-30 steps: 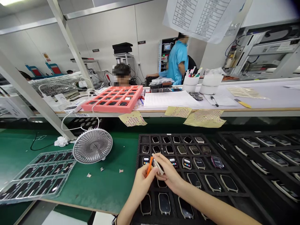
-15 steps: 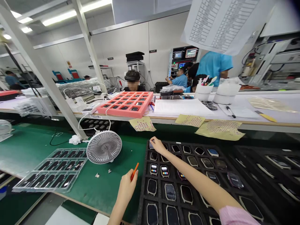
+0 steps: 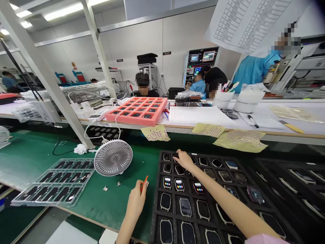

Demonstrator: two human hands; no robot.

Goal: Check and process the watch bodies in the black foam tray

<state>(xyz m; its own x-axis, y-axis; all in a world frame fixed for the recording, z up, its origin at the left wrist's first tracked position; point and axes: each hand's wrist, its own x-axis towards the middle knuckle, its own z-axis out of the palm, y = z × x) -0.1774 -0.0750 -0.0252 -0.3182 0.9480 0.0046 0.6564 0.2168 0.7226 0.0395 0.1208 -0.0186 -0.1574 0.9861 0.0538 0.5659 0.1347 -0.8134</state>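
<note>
My left hand [image 3: 135, 198] is closed around a slim orange stick-like tool [image 3: 145, 181], its tip pointing up; the exact kind is unclear. A small pale scrap shows beside those fingers. Across the black foam tray [image 3: 155, 217] my right arm reaches to the back row. There, my right hand [image 3: 184, 159] has its thumb and fingers closed at a smartwatch [image 3: 175, 157], partly hidden by them. In the back left corner cell lies another smartwatch [image 3: 167, 157] with a dark face. Lit screens show on a few watches, including one [image 3: 179, 184] in the third row.
A round fan [image 3: 113, 158] stands left of the tray. Farther left lies a clear plastic tray [image 3: 73, 200] with black parts. Small white scraps [image 3: 105, 188] dot the green mat. The shelf ahead holds a pink foam tray [image 3: 152, 122]; yellow notes [image 3: 156, 133] hang from its edge.
My right hand has moved right from the corner cell to the neighbouring cell, uncovering the corner watch. My left hand has shifted slightly left, still holding the orange tool.
</note>
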